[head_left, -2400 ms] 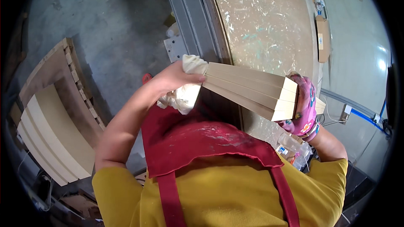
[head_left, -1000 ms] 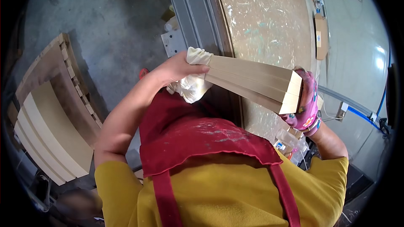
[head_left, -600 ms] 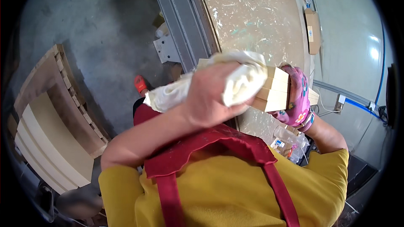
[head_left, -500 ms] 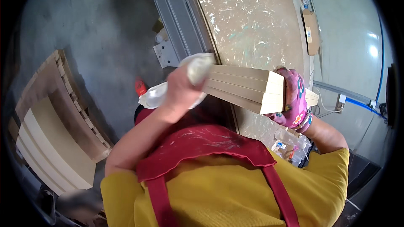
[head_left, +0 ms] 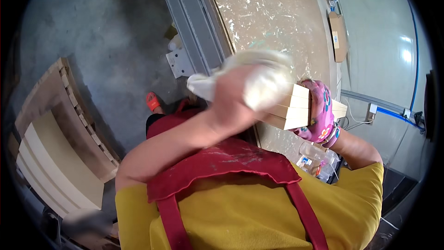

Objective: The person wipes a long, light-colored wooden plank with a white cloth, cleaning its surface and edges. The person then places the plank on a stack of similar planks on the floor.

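My bare left hand [head_left: 233,99] is closed on a bunched cream-white cloth [head_left: 266,76], both smeared by motion. The cloth lies over the stacked pale boards [head_left: 296,106] and hides their left part. They look like narrow lengths of wood pressed side by side, with slanted end faces. My right hand [head_left: 323,113], in a pink flowered glove, wraps round the stack near its right end, fingers on the far side and thumb on the near side. A short end of pale board [head_left: 340,109] shows beyond the glove.
Under the boards, the workbench [head_left: 263,9] is strewn with white shavings. Grey panels [head_left: 192,18] stand along its left side. A cardboard piece [head_left: 338,37] lies at its right edge, with clear plastic packaging [head_left: 323,157] lower down. On the floor left, a pallet [head_left: 69,97] bears more pale boards [head_left: 60,153].
My left hand has swept the cloth rightward along the boards, toward the gloved hand. The right hand keeps its hold in nearly the same place.
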